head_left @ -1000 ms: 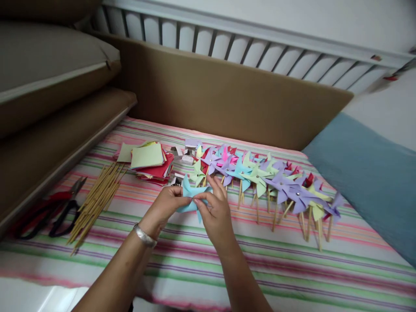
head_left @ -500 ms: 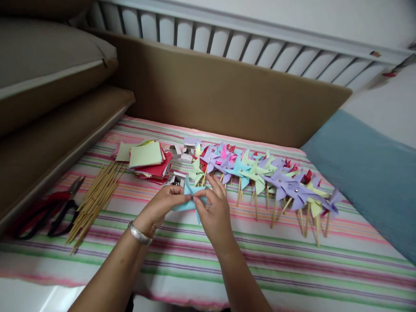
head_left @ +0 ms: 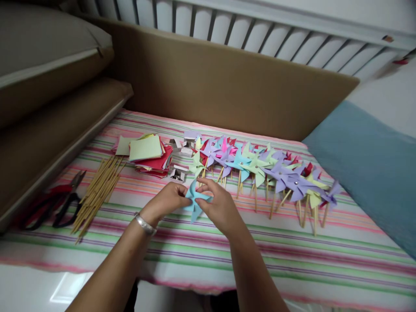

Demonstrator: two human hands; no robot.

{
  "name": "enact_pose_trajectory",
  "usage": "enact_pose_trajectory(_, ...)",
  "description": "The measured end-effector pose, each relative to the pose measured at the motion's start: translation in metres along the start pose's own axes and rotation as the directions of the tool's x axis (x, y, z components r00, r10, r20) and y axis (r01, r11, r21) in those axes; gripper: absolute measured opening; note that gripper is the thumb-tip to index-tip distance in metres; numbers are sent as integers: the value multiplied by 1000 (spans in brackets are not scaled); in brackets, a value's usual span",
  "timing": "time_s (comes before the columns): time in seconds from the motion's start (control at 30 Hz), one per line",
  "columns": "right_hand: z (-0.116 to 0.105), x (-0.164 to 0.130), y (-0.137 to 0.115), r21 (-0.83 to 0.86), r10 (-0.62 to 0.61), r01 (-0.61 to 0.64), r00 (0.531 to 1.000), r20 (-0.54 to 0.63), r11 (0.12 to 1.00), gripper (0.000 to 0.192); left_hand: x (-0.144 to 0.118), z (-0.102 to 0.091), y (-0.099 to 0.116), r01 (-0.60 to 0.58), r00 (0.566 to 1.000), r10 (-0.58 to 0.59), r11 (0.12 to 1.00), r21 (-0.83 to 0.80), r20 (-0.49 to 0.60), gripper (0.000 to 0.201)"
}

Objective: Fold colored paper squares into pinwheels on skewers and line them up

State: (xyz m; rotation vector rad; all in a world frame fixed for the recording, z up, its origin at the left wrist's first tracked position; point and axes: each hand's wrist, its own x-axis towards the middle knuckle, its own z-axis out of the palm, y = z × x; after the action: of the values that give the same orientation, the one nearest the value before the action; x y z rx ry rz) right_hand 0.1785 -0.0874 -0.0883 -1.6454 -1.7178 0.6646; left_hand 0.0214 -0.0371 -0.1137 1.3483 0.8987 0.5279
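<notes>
Between my hands is a light-blue paper pinwheel (head_left: 196, 208), its blades folded in towards the middle and no stick showing on it. My left hand (head_left: 167, 200) pinches its left side between thumb and fingers. On the other side, my right hand (head_left: 218, 203) grips the paper with thumb and index finger. Just beyond them sits a small open box (head_left: 178, 174) with shiny metal pins in it. A pale green pinwheel (head_left: 196, 164) on a stick lies behind the blue one.
Several finished pinwheels (head_left: 279, 175) on sticks lie in a row to the right. At the left are coloured paper squares (head_left: 146, 148), wooden sticks (head_left: 97, 193) and scissors (head_left: 66, 203). A brown board (head_left: 227, 82) stands behind the striped cloth (head_left: 201, 255); cushions (head_left: 58, 99) are stacked left.
The blue pinwheel has turned to face up more, its blades now spread into a clearer star. My right fingers have shifted to its right side. The camera view has tilted slightly.
</notes>
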Motion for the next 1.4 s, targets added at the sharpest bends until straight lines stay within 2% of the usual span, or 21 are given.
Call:
enact_pose_trajectory(0.07, -1, -2, 2, 30, 40, -43, 995, 92, 999, 50, 0, 2, -2, 3, 1000, -4, 1000, 27, 21, 7)
enact_pose_trajectory(0.17, -1, -4, 5, 87, 71, -87, 983, 170, 992, 49, 1, 5, -4, -9, 999, 7, 998, 61, 38, 8)
enact_pose_trajectory(0.33, -2, -1, 8, 269, 96, -150, 974, 204, 951, 41, -1, 6, 4, -35, 999, 33, 997, 71, 20, 10)
enact_pose_trajectory(0.43, -3, 4, 12, 519, 187, -248, 968, 167, 818, 36, -4, 8, 13, -107, 984, 98, 993, -54, -148, 36)
enact_pose_trajectory(0.5, -3, 8, 14, 670, 279, -279, 954, 110, 688, 33, -3, 12, 17, -162, 957, 101, 964, -211, -273, 53)
enact_pose_trajectory(0.53, -2, 9, 15, 725, 318, -270, 945, 75, 633, 32, -2, 16, 17, -181, 949, 87, 937, -298, -303, 56)
enact_pose_trajectory(0.63, 3, 11, 13, 813, 366, -206, 930, -10, 544, 30, 2, 28, 12, -159, 969, 37, 852, -499, -245, 46)
enact_pose_trajectory(0.73, 9, 9, 8, 835, 360, -172, 932, -33, 523, 30, 5, 37, 5, -105, 983, -2, 817, -567, -186, 31)
enact_pose_trajectory(0.97, 21, 7, -1, 867, 339, -128, 940, -50, 482, 25, 7, 39, 1, -120, 960, -69, 776, -620, -272, 23)
enact_pose_trajectory(1.03, 23, 8, 1, 858, 329, -138, 943, -38, 495, 25, 7, 36, 1, -132, 950, -72, 786, -603, -303, 21)
enact_pose_trajectory(1.1, 24, 8, 4, 825, 337, -159, 941, -41, 543, 28, 7, 30, 3, -148, 935, -78, 800, -582, -346, 20)
enact_pose_trajectory(1.2, 25, 5, 5, 688, 327, -146, 935, -139, 710, 33, 6, 12, 6, -172, 908, -101, 796, -580, -408, 23)
enact_pose_trajectory(1.3, 26, 0, 0, 449, 158, -14, 946, -284, 893, 27, 2, -8, 10, -191, 877, -129, 792, -580, -464, 28)
enact_pose_trajectory(1.4, 27, -5, -4, 185, -104, 171, 940, -326, 968, 19, -2, -21, 13, -200, 855, -137, 802, -562, -500, 31)
